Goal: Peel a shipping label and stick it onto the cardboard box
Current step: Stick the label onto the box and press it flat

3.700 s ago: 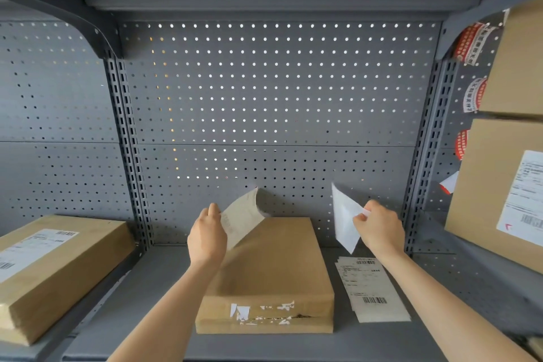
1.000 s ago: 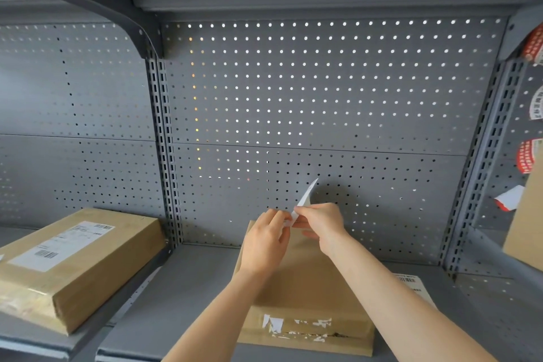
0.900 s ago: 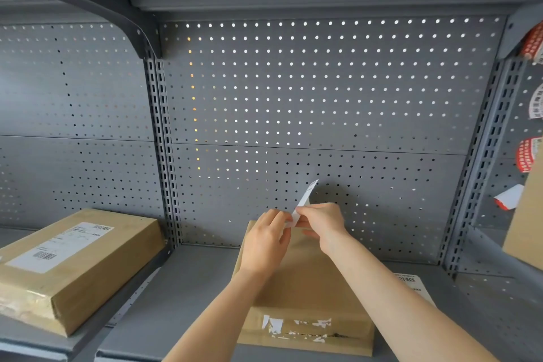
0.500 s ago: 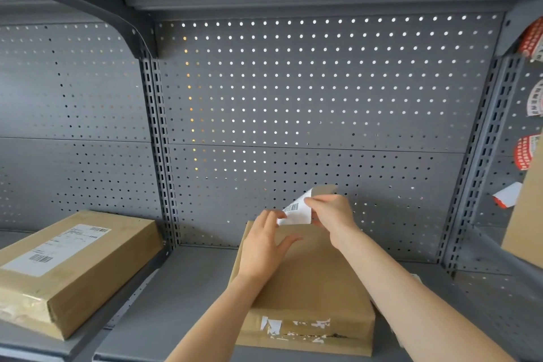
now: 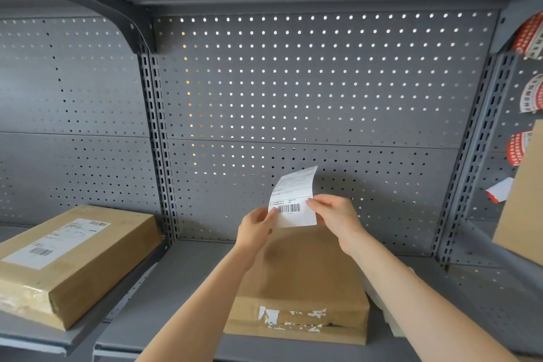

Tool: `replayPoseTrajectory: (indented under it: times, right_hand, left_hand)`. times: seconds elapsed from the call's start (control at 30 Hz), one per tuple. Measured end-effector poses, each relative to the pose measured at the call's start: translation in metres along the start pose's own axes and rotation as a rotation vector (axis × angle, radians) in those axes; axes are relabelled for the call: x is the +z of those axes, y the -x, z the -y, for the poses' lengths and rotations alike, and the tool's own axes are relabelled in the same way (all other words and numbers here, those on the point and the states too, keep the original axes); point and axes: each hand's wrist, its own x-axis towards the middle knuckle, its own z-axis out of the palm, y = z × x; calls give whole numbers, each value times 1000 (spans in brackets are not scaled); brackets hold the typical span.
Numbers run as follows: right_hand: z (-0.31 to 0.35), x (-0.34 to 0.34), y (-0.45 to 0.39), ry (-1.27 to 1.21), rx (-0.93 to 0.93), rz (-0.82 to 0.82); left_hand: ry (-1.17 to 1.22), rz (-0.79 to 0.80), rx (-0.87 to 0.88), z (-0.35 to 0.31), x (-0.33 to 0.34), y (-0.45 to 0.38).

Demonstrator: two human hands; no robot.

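Above the cardboard box (image 5: 296, 270) on the shelf (image 5: 182, 282), my left hand (image 5: 256, 229) and right hand (image 5: 335, 214) pinched the shipping label (image 5: 293, 200) by its lower side edges; it looked light, floppy and best held taut.

No wording legible anywhere I look.

I see a barcode and tiny print lines on the shipping label (image 5: 293, 203) at centre frame, another barcode on the labelled box (image 5: 70, 261) at lower left, and white characters on red stickers (image 5: 529, 35) along the right edge, all too small to read.
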Motion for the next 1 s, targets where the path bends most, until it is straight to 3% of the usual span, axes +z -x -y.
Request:
replayPoseTrajectory:
  times: [0.5,1.0]
  right_hand:
    - [-11,-9,18,88,24,40]
    - [-26,-21,33,372,59,225]
  left_hand:
    - [94,106,66,-7,-20,18]
    - [-331,175,3,0,-33,16]
